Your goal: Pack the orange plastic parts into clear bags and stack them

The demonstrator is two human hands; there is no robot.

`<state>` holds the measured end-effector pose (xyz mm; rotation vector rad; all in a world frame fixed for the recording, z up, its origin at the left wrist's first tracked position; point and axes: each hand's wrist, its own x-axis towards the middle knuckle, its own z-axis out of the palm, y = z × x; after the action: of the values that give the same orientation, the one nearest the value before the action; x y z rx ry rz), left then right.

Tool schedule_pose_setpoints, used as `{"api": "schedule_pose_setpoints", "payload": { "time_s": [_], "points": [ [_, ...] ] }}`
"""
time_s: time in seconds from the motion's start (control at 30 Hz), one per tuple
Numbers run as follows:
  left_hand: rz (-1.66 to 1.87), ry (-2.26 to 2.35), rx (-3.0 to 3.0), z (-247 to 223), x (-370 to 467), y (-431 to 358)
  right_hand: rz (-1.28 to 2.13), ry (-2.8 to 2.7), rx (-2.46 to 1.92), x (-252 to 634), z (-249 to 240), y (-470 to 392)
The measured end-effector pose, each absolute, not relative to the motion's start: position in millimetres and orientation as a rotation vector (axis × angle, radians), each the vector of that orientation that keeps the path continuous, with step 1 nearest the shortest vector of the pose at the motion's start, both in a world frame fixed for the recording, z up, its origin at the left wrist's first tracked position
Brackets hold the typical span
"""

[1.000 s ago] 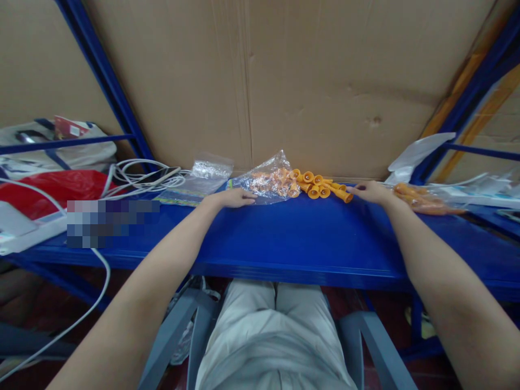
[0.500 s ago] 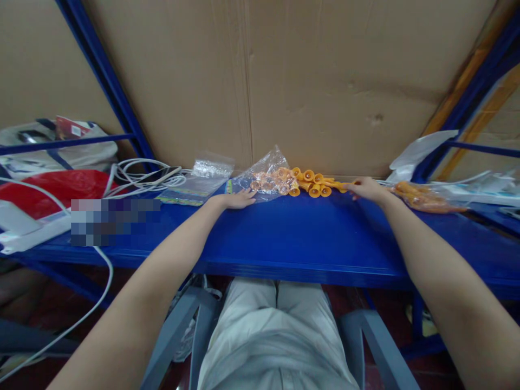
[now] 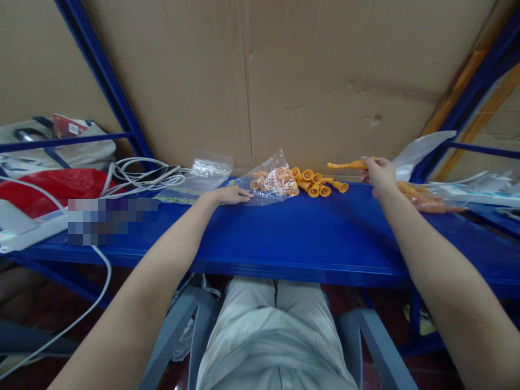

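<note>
orange flared piece (image 3: 346,165), 1 item, in the grasp of the right hand (image 3: 381,174), above the blue table (image 3: 300,233).
right hand: fingers closed around the piece, which is roughly level, narrow tip to the left, raised clear of the table. left hand (image 3: 232,195): at the near left edge of a clear bag (image 3: 270,181), fingers touching the film; cannot tell whether they pinch it. bag contents: several orange pieces. loose orange pieces (image 3: 324,190): 1 cluster, just right of the bag, flared ends mostly toward the wearer. filled bag (image 3: 430,199): on the table, right of the right wrist. backing: cardboard panel (image 3: 309,81).
</note>
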<state>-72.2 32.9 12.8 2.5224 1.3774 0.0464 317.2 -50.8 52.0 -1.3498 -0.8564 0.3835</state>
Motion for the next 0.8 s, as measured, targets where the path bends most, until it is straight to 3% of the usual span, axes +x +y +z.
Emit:
{"api": "schedule_pose_setpoints", "payload": {
  "time_s": [0.23, 0.43, 0.8],
  "points": [
    [0.129, 1.361, 2.459, 19.6, -72.5, 26.5, 0.624, -1.214, -1.085, 280.9, 43.3, -46.8],
    [0.114, 1.350, 2.443, 22.1, -73.0, 25.3, 0.755, -1.530, -1.132, 261.5, 29.4, -47.9],
    [0.112, 1.375, 2.393, 24.8, -70.3, 20.5, 0.423, -1.775, -1.275, 271.7, 17.6, -35.1]
  ]
}}
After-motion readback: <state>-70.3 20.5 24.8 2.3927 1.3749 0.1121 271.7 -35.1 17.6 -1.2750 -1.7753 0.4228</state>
